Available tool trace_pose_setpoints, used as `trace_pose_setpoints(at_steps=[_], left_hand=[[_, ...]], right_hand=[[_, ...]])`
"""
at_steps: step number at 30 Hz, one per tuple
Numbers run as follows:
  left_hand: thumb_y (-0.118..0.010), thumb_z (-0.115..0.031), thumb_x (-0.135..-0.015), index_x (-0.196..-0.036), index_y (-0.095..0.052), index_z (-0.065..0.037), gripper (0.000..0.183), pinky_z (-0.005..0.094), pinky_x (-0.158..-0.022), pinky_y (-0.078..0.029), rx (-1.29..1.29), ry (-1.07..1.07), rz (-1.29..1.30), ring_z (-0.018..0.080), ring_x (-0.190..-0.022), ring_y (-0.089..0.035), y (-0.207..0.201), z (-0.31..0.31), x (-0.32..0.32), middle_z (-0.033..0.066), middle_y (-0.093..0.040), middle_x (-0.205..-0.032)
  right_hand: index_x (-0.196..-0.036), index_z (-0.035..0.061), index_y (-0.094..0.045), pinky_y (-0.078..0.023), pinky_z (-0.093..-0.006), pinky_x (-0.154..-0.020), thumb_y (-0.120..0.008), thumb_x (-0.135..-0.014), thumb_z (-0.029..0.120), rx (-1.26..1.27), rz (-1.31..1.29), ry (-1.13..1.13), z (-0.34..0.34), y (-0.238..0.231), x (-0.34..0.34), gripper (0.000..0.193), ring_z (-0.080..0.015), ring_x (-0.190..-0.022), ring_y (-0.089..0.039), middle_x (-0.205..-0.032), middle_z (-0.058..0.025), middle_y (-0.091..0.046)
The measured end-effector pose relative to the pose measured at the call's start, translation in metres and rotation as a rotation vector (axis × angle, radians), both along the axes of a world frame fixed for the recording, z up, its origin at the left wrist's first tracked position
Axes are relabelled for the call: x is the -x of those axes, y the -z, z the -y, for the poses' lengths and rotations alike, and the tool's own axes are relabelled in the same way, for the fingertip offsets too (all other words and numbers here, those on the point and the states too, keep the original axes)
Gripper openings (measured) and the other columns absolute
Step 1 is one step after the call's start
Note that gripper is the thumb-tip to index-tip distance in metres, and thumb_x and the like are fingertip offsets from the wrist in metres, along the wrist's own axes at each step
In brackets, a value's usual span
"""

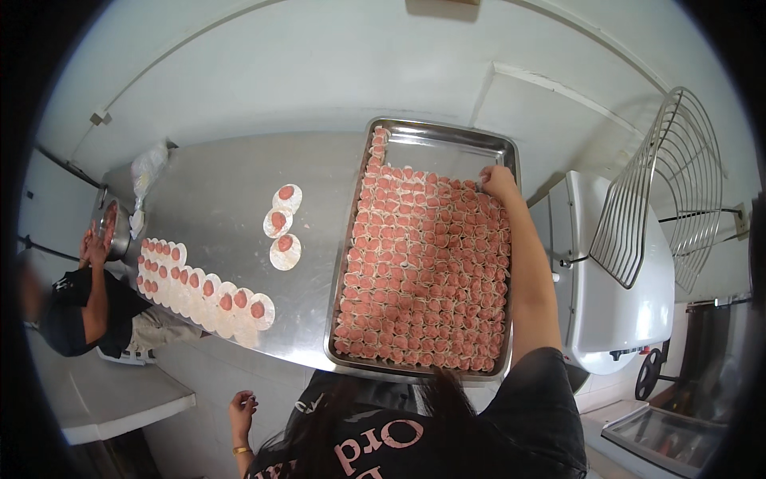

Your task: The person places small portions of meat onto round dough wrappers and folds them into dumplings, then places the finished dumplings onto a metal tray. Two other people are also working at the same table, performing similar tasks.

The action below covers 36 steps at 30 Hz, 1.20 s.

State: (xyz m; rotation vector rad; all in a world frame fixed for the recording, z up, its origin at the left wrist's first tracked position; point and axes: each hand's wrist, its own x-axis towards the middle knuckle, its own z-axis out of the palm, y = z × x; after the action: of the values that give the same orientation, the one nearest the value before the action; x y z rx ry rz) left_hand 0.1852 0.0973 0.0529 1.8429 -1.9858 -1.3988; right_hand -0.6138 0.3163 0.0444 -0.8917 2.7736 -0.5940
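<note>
A deep metal tray (447,132) holds many rows of open-topped dumplings (423,263) with pink filling, packed close together. My right hand (499,183) reaches into the tray's far right, fingers closed and pointing down at the end of the farthest full row. Whatever is between those fingertips is hidden. Down by my body, off the table's front edge, my left hand (242,413) hangs with its fingers curled in; I cannot make out anything in it. Left of the tray lie three round wrappers, each with a lump of filling (286,243).
Overlapping wrappers (231,319), some topped with filling, line the steel table's (215,180) front left. Another person (88,299) works over a metal bowl (120,227) at the far left, near a plastic bag (148,172). A white machine (610,295) with a wire guard (638,215) stands right.
</note>
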Motion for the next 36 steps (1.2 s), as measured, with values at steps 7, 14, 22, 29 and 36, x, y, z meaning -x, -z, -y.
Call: trace_pose_setpoints(at_steps=[7,14,22,29,36], left_hand=[[-0.057,-0.006,-0.086,-0.101,-0.06,-0.002,0.016,0.0247,-0.059,-0.051,-0.003,0.055,0.035,0.0148,-0.074,-0.066,0.004,0.001,0.018,0.0069,-0.065,-0.086],[-0.056,-0.004,-0.085,-0.101,-0.061,0.0,0.017,0.0254,-0.06,-0.051,0.004,0.115,0.03,0.0154,-0.075,-0.066,0.005,0.009,0.024,0.0081,-0.065,-0.087],[-0.056,-0.002,-0.083,-0.102,-0.061,0.0,0.02,0.0254,-0.06,-0.052,-0.007,0.113,0.051,0.0156,-0.075,-0.066,-0.003,0.013,0.023,0.0085,-0.066,-0.088],[-0.056,-0.002,-0.084,-0.102,-0.061,0.0,0.019,0.0253,-0.06,-0.051,-0.005,0.105,0.045,0.0155,-0.074,-0.066,-0.008,0.014,0.016,0.0082,-0.066,-0.087],[-0.056,-0.002,-0.084,-0.102,-0.061,0.0,0.018,0.025,-0.059,-0.051,0.009,0.114,0.045,0.0151,-0.073,-0.066,-0.002,0.011,-0.006,0.0084,-0.066,-0.087]], right_hand=[[-0.097,0.0066,-0.069,-0.051,-0.0384,-0.077,-0.063,-0.071,0.013,0.042,0.126,-0.076,-0.005,-0.014,-0.002,0.028,-0.0343,-0.085,-0.064,-0.087,-0.0193,-0.067],[-0.098,0.0052,-0.069,-0.051,-0.0384,-0.073,-0.063,-0.072,0.011,0.053,0.122,-0.065,-0.006,-0.02,-0.01,0.027,-0.035,-0.081,-0.064,-0.088,-0.0196,-0.066],[-0.083,0.004,-0.071,-0.05,-0.0365,-0.064,-0.055,-0.068,0.002,-0.014,0.184,-0.019,0.002,-0.022,-0.007,0.023,-0.0303,-0.067,-0.064,-0.075,-0.0162,-0.066],[-0.086,0.0092,-0.073,-0.052,-0.038,-0.076,-0.06,-0.067,0.003,-0.17,0.128,-0.088,0.008,-0.006,0.014,0.024,-0.034,-0.084,-0.065,-0.087,-0.0201,-0.067],[-0.09,0.0095,-0.072,-0.05,-0.0385,-0.079,-0.059,-0.067,0.003,-0.141,0.146,-0.055,0.011,-0.013,0.008,0.028,-0.0342,-0.089,-0.064,-0.091,-0.0203,-0.066]])
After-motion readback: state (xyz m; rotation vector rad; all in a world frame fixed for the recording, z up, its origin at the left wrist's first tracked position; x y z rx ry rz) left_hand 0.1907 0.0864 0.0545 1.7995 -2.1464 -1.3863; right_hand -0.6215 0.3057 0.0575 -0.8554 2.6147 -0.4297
